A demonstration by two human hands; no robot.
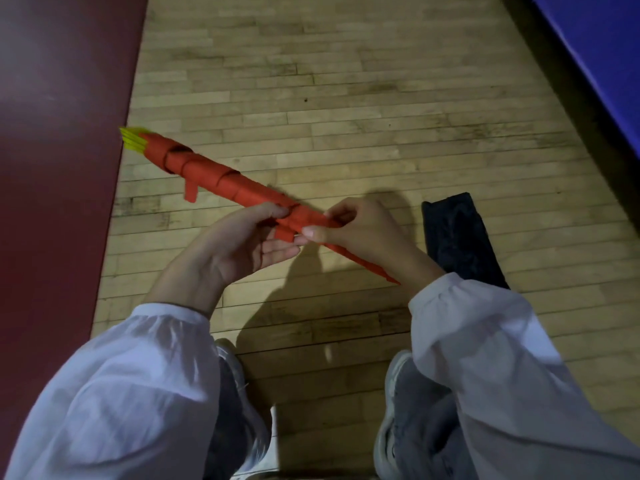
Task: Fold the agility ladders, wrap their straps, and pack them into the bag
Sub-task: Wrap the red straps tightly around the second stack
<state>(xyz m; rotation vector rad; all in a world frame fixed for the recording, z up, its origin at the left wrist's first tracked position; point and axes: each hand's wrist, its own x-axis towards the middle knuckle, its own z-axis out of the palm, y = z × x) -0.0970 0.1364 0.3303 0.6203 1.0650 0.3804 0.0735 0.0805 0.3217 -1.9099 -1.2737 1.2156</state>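
A folded agility ladder (221,178) is held above the wooden floor, its yellow rungs (133,138) sticking out at the far left end and its orange strap wound around the bundle. My left hand (235,244) holds the bundle from below near its middle, thumb on top. My right hand (360,233) pinches the orange strap (298,220) where it wraps the bundle. A short strap tail (190,194) hangs down further left. The black bag (457,237) lies flat on the floor to the right of my right hand.
A dark red mat (59,150) covers the floor on the left. A blue padded surface (602,53) runs along the upper right. My knees and grey shoes (242,393) are at the bottom of the view.
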